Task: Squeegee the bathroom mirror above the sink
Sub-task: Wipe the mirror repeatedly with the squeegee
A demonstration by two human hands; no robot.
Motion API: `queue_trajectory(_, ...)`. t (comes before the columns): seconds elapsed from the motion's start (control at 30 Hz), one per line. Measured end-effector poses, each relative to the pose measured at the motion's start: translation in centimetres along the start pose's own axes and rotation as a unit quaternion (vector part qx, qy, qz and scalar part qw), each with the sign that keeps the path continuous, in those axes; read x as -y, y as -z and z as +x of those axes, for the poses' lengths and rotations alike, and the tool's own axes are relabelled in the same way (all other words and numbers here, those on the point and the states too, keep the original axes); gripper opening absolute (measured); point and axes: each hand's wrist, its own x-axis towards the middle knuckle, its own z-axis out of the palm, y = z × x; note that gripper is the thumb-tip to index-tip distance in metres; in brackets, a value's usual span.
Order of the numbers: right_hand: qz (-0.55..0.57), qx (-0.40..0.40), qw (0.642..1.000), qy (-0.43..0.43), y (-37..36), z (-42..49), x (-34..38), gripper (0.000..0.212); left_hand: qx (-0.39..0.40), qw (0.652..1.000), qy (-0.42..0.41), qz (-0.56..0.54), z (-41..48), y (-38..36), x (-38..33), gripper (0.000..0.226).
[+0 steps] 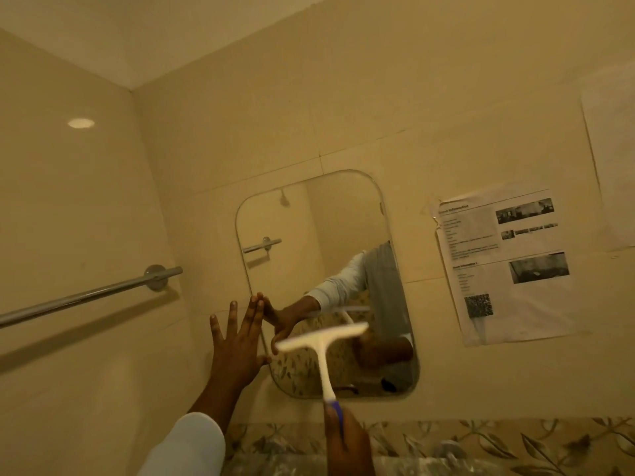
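Head view: right grip (347, 441) clutched the squeegee (322, 340) by the mirror (309, 228); left grip (237, 345) lay flat, fingers spread. A pressed stroke seemed next.

Tiled bathroom, wall mirror (326, 269), towel rail (86, 297), tap (446, 450)

a metal towel bar (86, 298) runs along the side wall, a printed paper sheet (505, 266) is stuck to the tiles, and a leaf-patterned tile border (481, 438) sits low.
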Motion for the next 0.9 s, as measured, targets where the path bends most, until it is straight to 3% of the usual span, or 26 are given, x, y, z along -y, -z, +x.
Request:
queue_trajectory(0.07, 0.096, 0.008, 0.995, 0.033, -1.8, 2.9, 5.4, 0.047, 0.013, 1.000, -0.003, -0.019, -0.4, 0.1, 0.3, 0.132)
queue_trajectory(0.17, 0.081, 0.051, 0.988, 0.120, -5.1, 8.6, 13.8, 0.038, 0.007, 0.999, 0.030, -0.010, -1.8, 0.0, 1.7, 0.138)
queue_trajectory(0.33, 0.043, 0.029, 0.985, 0.164, -9.0, 15.2, 21.8, 0.038, 0.026, 0.996, 0.084, -0.020, -3.7, 0.4, 5.3, 0.143)
queue_trajectory(0.73, -0.067, 0.016, 0.989, 0.131, -10.8, 14.3, 17.7, 0.045, 0.025, 0.996, 0.083, -0.005, -4.8, 0.6, 6.4, 0.139)
queue_trajectory(0.9, -0.001, 0.035, 0.995, 0.089, -10.3, 11.4, 12.7, 0.032, 0.016, 0.997, 0.068, -0.032, -4.1, 0.6, 5.2, 0.139)
